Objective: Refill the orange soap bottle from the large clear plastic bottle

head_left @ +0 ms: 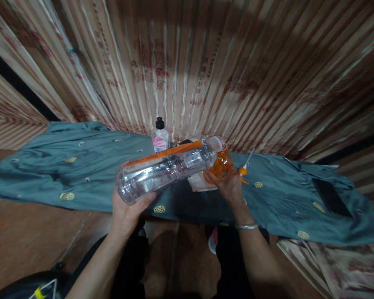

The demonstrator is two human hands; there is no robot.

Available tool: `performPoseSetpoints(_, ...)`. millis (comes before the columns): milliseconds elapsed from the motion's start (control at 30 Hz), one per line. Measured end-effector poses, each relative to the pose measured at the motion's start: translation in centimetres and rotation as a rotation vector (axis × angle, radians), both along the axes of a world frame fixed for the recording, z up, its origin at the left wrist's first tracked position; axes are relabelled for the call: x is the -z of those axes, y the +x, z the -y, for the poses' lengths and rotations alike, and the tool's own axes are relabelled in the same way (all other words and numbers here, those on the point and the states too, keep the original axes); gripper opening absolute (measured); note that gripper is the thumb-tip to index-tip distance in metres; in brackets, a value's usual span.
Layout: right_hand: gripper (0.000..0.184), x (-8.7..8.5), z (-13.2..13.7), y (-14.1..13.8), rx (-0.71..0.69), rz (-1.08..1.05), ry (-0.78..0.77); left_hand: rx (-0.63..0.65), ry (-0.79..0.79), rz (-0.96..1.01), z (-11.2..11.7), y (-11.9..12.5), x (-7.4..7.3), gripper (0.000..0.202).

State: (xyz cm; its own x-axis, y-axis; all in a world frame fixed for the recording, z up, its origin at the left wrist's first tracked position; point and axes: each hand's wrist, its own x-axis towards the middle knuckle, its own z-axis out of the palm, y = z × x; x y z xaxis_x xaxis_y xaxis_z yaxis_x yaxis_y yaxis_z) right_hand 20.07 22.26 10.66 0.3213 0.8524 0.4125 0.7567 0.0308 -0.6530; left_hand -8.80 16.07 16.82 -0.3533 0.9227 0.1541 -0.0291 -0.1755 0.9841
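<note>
My left hand (127, 207) grips the base of a large clear plastic bottle (168, 170) with an orange label strip. The bottle is tipped nearly flat, its mouth over an orange container (222, 164). My right hand (229, 185) is wrapped around that orange container and steadies it on a white cloth (197, 183) that lies on the teal fabric. A metal bangle circles my right wrist.
A teal embroidered fabric (81, 166) is spread along the floor before a ribbed patterned wall. A small bottle with a black cap (160, 137) stands behind. An orange nozzle tip (244, 168) lies to the right, and a dark phone (332, 197) further right.
</note>
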Motion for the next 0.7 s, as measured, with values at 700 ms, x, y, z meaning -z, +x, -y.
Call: performPoseSetpoints(700,0.075,0.0,0.0,0.0,0.022,0.017,-0.033,0.005,0.004,-0.014,0.1,-0.4,0.9,0.096)
